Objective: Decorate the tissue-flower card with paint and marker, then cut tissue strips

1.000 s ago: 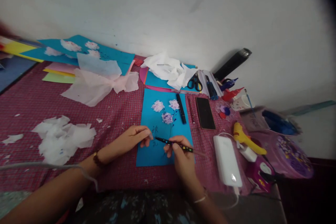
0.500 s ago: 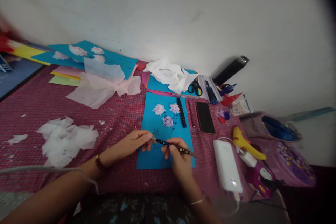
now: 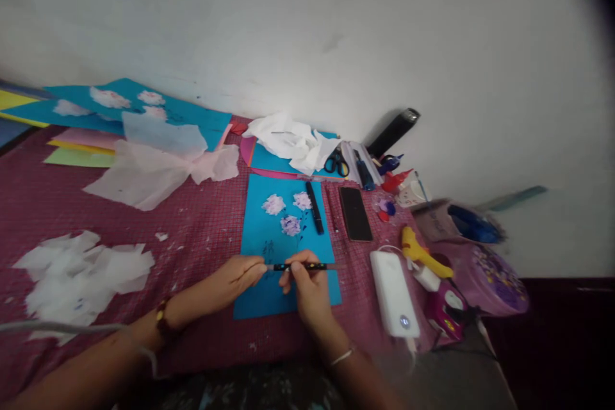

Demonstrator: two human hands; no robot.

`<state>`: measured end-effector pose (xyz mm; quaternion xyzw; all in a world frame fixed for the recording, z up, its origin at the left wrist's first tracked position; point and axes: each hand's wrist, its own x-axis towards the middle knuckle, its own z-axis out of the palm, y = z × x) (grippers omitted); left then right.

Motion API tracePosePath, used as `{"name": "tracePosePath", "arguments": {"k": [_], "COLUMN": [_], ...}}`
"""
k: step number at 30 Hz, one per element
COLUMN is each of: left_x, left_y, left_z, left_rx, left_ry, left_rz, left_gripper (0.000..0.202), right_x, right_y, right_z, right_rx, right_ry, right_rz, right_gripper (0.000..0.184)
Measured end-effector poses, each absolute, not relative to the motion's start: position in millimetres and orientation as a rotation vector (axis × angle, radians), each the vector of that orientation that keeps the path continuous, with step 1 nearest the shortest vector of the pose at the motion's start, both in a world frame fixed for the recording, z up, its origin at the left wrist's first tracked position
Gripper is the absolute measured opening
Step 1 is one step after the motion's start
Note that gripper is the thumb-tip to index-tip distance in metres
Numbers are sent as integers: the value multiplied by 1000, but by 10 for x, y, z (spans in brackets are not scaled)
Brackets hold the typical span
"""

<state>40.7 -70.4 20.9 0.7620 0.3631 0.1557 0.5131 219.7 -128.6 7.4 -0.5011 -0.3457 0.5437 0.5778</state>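
Note:
My right hand (image 3: pixel 308 285) is closed round a slim black pen (image 3: pixel 300 266) with small coloured dots, held level above the blue sheet (image 3: pixel 286 298). The fingers of my left hand (image 3: pixel 243 271) pinch together at the pen's pale left end. On that sheet are three ruffled white-and-purple paper flowers (image 3: pixel 290 225) with dark painted stems and leaves. Dark handwritten characters (image 3: pixel 268 248) stand left of the stems, partly hidden by the pen and hands. A thick black marker (image 3: pixel 315 208) lies along the sheet's right side.
A phone (image 3: pixel 356 214), a white power bank (image 3: pixel 394 295) and a yellow glue gun (image 3: pixel 423 252) lie on the right. Crumpled white tissue (image 3: pixel 84 278) is at left. Scissors (image 3: pixel 336 163) and white paper (image 3: pixel 293 144) sit at the back by the wall.
The view has shifted, so most things appear further left. The pen has turned from slanting to nearly level, still between both hands.

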Motion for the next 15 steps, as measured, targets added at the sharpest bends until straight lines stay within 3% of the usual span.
{"name": "tracePosePath", "arguments": {"k": [9, 15], "left_x": [403, 324], "left_y": [-685, -689], "left_z": [244, 182], "left_rx": [1825, 1821], "left_ry": [767, 724], "left_rz": [192, 165], "left_gripper": [43, 44], "right_x": [2420, 2836], "right_y": [-1417, -1628], "right_z": [209, 496], "right_rx": [-1163, -1455], "right_ry": [-849, -1378], "right_rz": [1315, 1154], "right_gripper": [40, 23]}}
